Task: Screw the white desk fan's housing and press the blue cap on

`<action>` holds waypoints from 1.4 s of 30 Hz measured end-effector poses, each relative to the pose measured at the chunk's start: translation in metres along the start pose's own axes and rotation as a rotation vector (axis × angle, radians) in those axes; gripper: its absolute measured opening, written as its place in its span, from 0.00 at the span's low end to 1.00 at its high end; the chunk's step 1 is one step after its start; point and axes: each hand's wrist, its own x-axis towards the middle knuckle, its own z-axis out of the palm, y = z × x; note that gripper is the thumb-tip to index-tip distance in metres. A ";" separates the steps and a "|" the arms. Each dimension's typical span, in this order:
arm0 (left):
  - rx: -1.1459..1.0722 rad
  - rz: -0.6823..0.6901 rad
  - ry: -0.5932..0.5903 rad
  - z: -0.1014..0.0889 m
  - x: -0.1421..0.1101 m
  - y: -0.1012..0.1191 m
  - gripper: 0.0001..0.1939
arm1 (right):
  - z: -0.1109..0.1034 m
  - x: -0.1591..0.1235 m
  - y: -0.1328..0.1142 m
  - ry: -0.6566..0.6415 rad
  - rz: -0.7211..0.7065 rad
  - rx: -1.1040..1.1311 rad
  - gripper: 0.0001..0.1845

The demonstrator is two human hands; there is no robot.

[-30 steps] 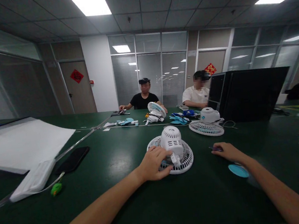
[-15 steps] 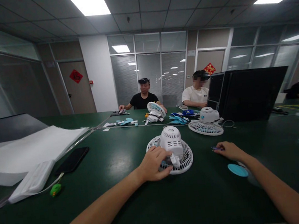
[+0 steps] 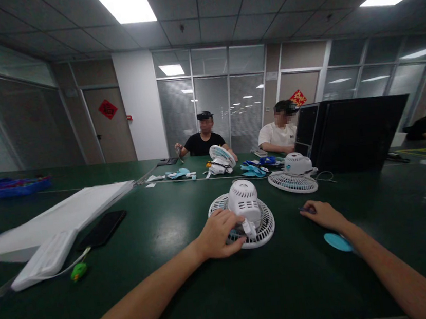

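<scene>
A small white fan (image 3: 244, 209) lies face down on the green table (image 3: 182, 287), its motor housing pointing up. My left hand (image 3: 218, 234) rests on the near left rim of its grille, fingers curled over the edge. My right hand (image 3: 323, 214) lies on the table to the right of the fan, fingers closed round a thin purple-tipped tool (image 3: 304, 210). A flat light-blue disc (image 3: 338, 242) lies on the table just beside my right wrist.
A second white fan (image 3: 292, 175) lies behind, next to a black upright panel (image 3: 350, 135). A black phone (image 3: 102, 229), a white face mask (image 3: 46, 258), a green item (image 3: 78, 272) and a white sheet (image 3: 61, 219) lie left. Two people sit opposite with fan parts. Bottles stand right.
The large white sheet at the left has been lowered flat, and the other person's hand there has gone from view. My hands and the fan have barely moved.
</scene>
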 end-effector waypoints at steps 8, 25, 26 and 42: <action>0.000 0.001 -0.001 0.000 0.000 0.000 0.20 | 0.006 0.001 -0.005 0.038 -0.069 -0.032 0.18; 0.001 0.024 0.015 -0.003 0.001 0.002 0.19 | -0.003 -0.005 -0.004 0.046 -0.030 0.114 0.14; 0.000 0.026 0.016 -0.002 0.001 0.002 0.20 | -0.005 -0.005 -0.005 0.066 -0.033 0.129 0.15; 0.011 0.047 0.051 0.000 0.001 0.003 0.18 | -0.051 -0.036 -0.161 0.363 -0.630 0.473 0.12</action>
